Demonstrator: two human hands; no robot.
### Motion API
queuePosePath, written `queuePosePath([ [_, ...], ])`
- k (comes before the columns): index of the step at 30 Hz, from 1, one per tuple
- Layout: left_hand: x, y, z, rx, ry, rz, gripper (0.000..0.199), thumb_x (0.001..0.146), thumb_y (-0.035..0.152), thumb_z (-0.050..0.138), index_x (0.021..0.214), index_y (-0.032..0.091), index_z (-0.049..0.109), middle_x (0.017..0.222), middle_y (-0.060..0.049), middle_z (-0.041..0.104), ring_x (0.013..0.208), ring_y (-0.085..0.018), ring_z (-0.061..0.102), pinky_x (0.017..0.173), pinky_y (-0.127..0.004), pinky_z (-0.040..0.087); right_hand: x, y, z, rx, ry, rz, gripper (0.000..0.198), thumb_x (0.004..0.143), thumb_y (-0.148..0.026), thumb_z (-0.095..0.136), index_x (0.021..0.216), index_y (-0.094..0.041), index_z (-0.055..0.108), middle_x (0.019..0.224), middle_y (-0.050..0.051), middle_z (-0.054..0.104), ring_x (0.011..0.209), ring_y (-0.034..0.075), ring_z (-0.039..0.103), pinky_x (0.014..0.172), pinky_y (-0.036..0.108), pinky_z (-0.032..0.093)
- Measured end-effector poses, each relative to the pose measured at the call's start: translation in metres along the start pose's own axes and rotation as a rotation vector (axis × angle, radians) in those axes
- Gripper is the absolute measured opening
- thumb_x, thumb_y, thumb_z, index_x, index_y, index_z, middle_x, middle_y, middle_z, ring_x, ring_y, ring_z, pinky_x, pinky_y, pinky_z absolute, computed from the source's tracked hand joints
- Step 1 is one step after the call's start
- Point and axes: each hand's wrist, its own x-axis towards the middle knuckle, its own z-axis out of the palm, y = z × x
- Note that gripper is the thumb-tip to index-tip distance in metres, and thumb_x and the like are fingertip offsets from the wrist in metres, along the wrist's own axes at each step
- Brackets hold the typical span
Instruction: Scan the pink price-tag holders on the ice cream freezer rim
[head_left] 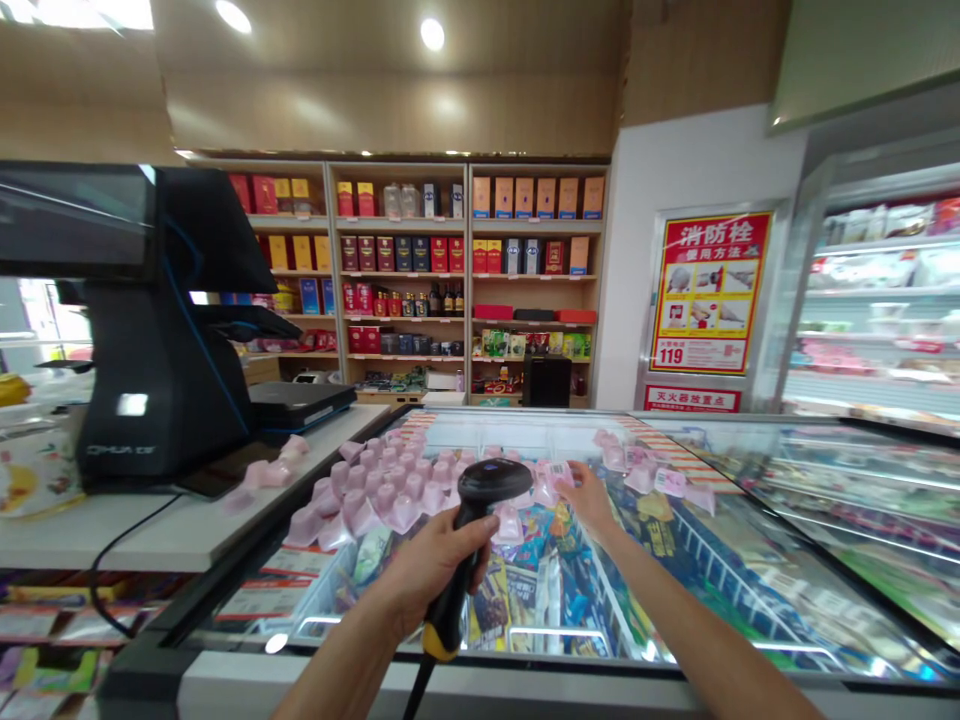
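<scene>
Here, left fingers (478, 536) wrap scanner (493, 484) (hiding some cups (386, 497)); right fingers (579, 474) pinch labelled cup (553, 476); freezer (225, 675) below both, shelves (402, 273) beyond.

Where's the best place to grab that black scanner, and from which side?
Probably by its handle, coming from the near side: it is slim and slants down toward the wearer, below the wider head. The left hand is wrapped around it there, leaving the head uncovered.
</scene>
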Motion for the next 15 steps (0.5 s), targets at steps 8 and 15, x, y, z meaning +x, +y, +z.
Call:
queuePosePath([
  [8,0.000,0.003,-0.006,0.011,0.048,0.021,0.026,0.067,0.039,0.055,0.061,0.016,0.044,0.046,0.006,0.045,0.040,-0.006,0.040,0.044,-0.019,0.031,0.032,0.006,-0.004,-0.083,0.074,0.028,0.042,0.065,-0.027,0.046,0.106,-0.017,0.048,0.096,0.007,0.060,0.072,0.017,0.061,0.064,0.028,0.048],
  [15,-0.002,0.000,-0.020,0.018,0.119,-0.016,0.029,0.065,0.043,0.056,0.059,0.017,0.044,0.044,0.006,0.045,0.039,-0.006,0.039,0.043,-0.019,0.029,0.073,0.024,0.013,-0.503,-0.004,-0.138,0.036,0.072,-0.024,0.041,0.103,-0.010,0.052,0.106,0.014,0.056,0.105,0.023,0.047,0.090,0.036,0.033],
])
